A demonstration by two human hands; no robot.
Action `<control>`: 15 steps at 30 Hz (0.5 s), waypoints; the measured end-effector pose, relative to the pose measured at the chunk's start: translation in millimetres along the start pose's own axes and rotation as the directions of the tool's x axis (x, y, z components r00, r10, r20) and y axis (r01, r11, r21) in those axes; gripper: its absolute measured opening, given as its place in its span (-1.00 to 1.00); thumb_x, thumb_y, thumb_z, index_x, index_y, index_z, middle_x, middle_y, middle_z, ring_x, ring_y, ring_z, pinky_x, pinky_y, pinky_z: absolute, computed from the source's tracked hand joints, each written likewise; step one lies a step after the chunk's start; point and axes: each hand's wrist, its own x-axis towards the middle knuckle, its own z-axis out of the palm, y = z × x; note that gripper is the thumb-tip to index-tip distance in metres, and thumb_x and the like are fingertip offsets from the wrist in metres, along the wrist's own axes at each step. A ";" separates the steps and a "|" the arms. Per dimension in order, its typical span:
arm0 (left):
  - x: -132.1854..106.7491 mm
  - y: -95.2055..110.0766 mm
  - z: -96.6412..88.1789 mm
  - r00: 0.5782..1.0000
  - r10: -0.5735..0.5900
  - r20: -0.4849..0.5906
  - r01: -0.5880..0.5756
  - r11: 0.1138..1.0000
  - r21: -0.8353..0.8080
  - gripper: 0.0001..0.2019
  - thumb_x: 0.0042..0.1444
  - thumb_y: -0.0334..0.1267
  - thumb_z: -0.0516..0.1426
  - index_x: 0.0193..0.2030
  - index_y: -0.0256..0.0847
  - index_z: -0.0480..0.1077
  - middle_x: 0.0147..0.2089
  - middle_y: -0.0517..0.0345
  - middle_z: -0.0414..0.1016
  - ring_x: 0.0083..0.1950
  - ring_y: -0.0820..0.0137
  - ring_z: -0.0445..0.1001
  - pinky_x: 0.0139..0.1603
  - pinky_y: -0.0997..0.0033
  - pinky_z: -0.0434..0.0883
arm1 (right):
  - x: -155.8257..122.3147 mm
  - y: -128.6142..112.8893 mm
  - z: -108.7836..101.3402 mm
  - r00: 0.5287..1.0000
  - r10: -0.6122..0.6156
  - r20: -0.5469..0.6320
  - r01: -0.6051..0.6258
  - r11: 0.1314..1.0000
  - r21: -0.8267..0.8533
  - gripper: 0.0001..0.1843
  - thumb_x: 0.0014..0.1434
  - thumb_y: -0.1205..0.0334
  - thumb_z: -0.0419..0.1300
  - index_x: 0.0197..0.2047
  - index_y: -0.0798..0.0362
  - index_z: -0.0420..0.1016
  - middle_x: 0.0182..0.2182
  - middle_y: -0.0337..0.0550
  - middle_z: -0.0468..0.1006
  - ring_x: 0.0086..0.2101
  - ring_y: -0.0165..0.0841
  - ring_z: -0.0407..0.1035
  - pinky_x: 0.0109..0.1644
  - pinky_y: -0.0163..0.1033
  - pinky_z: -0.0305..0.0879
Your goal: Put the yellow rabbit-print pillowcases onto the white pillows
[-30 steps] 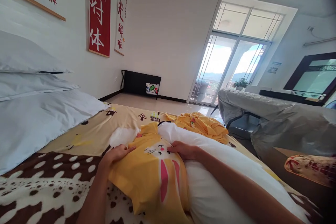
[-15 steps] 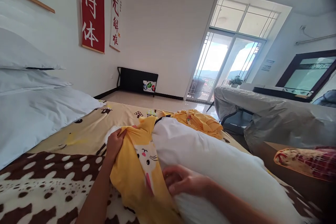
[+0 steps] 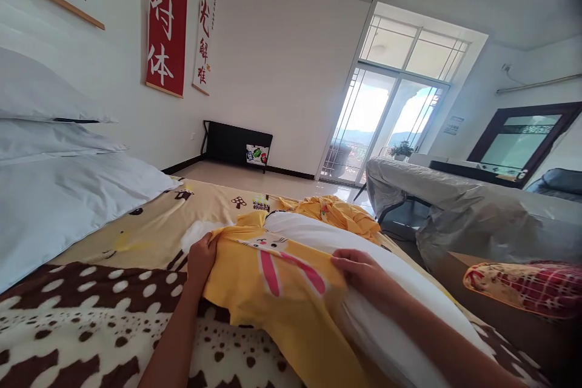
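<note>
A yellow pillowcase printed with a white rabbit with pink ears is stretched between my two hands. My left hand pinches its upper left edge. On the other side, my right hand grips the right edge with thumb and fingers. Behind and to the right lies a plump white pillow, partly covered by the pillowcase and my right forearm. Whether any of the pillow is inside the pillowcase, I cannot tell. A crumpled yellow cloth rests past the pillow's far end.
White pillows are stacked at the left on the bed's patterned cover. At the right stand a cardboard box with a red-patterned bundle and a plastic-covered table. A black folded table leans against the far wall.
My right hand has moved up and right and taken hold of the pillowcase's right edge. The fabric is spread wider, showing the rabbit's ears. My left hand keeps its hold.
</note>
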 end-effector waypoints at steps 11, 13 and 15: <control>-10.7 98.4 -77.0 0.988 0.105 -0.116 -0.109 0.994 -0.029 -0.85 0.01 -0.16 0.13 -0.32 -0.18 0.39 -0.28 0.02 0.48 -0.21 0.21 0.42 -0.21 0.38 0.23 | 56.9 -33.3 -10.8 0.985 -0.007 -0.170 0.056 0.956 0.287 -0.89 -0.01 0.27 0.27 -0.48 0.08 0.41 -0.62 -0.24 0.46 -0.59 -0.45 0.32 -0.53 -0.36 0.25; -29.0 127.4 -89.6 0.984 0.105 0.141 -0.078 0.979 -0.188 -0.65 0.14 0.00 0.01 -0.49 -0.21 0.36 -0.55 0.12 0.44 -0.47 0.35 0.40 -0.35 0.43 0.26 | 63.1 -38.9 -13.9 0.969 -0.007 -0.246 0.103 0.919 0.381 -0.91 0.06 0.27 0.20 -0.45 0.07 0.45 -0.57 -0.20 0.53 -0.54 -0.41 0.39 -0.46 -0.34 0.32; -42.7 141.0 -85.5 0.824 0.100 0.558 0.072 0.958 -0.278 -0.52 0.13 0.12 -0.01 -0.59 -0.23 0.36 -0.72 0.16 0.35 -0.64 0.40 0.33 -0.49 0.46 0.25 | 66.1 -39.2 -15.4 0.965 0.044 -0.257 0.077 0.893 0.443 -0.88 0.10 0.29 0.15 -0.43 0.07 0.47 -0.52 -0.18 0.57 -0.50 -0.39 0.43 -0.41 -0.34 0.36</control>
